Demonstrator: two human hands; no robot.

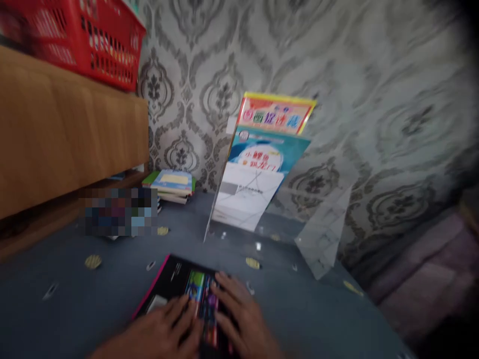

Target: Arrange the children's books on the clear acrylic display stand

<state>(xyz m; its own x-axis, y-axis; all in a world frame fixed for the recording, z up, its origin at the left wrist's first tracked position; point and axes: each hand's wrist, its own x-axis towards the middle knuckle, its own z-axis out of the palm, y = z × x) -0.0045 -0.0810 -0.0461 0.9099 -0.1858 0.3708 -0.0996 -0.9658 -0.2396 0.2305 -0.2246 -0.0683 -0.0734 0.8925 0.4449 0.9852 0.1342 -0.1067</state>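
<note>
A black book (168,284) with a pink edge and small colourful pictures on its cover lies flat on the grey-blue tablecloth. My left hand (168,326) rests on its lower left part with the fingers stretched out. Across the right side of the cover lies my right hand (241,314), fingers spread and flat. Neither hand grips anything. Both hands hide much of the book's lower half, and the picture is slightly blurred.
Behind the book, a clear stand (329,229) holds several thin booklets (295,149) upright. Stacked books (174,182) lie at the back left, near a blurred-out pile (119,212). A wooden shelf (75,129) bears a red basket (108,45). Patterned wallpaper (220,94) closes off the back.
</note>
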